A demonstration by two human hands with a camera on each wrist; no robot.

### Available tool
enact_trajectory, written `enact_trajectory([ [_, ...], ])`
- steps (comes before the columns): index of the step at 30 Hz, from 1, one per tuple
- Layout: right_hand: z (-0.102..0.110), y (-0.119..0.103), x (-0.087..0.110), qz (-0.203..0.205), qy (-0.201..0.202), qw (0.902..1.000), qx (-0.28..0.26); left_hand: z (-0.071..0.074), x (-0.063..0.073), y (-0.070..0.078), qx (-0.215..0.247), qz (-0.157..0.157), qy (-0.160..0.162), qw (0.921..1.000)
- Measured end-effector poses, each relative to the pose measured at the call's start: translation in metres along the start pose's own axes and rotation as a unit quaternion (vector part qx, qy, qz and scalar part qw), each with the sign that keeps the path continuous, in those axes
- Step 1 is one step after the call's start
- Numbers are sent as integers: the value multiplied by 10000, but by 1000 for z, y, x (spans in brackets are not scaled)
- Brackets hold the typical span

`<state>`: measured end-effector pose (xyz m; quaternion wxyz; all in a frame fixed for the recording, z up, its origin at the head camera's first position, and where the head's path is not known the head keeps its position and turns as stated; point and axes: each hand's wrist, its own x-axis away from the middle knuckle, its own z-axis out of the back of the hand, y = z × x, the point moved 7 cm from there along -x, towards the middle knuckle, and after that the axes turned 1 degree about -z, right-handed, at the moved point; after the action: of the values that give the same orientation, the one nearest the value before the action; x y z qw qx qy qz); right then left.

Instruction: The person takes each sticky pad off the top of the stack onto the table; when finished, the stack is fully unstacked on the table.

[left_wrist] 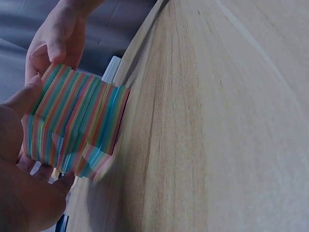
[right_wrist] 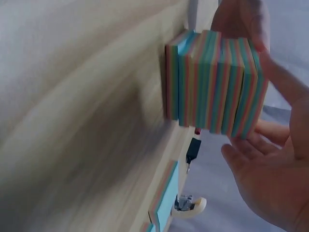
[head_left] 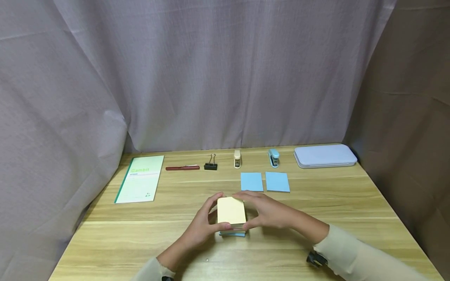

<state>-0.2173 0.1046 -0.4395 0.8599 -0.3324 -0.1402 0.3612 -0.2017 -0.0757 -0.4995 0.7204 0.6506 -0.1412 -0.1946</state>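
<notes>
While a tall stack of sticky notes (head_left: 231,210) is showing me its pale yellow top and uneven sides striped pink, teal and yellow, the left hand (head_left: 202,225) and right hand (head_left: 268,212) are gripping it together near two blue pads (head_left: 251,182) on the table (head_left: 140,242).

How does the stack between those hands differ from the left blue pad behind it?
Height: the stack is many layers tall, while the left blue pad is thin.
Top: the stack's is pale yellow; the left blue pad's is blue.
Contact: the left hand and right hand hold the stack, while neither holds the left blue pad.
Both have flat tops and layered coloured edges.
</notes>
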Motion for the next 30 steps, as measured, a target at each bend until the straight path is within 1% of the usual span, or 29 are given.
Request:
enact_trajectory([
  [5, -3, 0, 0, -114, 175, 9998, 59, 0, 0, 0, -71, 17, 10, 10000],
  [10, -2, 0, -1, -155, 205, 9997, 6, 1, 0, -1, -131, -10, 102, 9999],
  [14, 2, 0, 1, -135, 223, 9997, 36, 1, 1, -2, -197, -61, 151, 9997],
  [21, 20, 4, 12, -209, 389, 9989, -151, 0, 2, -4, -247, -137, 160, 9995],
  [26, 35, 17, 24, -386, 551, 9977, -101, -1, 2, -4, -313, -130, 173, 9993],
  [30, 50, 32, 37, -539, 670, 9961, -187, -1, 2, -4, -370, -149, 225, 9990],
])
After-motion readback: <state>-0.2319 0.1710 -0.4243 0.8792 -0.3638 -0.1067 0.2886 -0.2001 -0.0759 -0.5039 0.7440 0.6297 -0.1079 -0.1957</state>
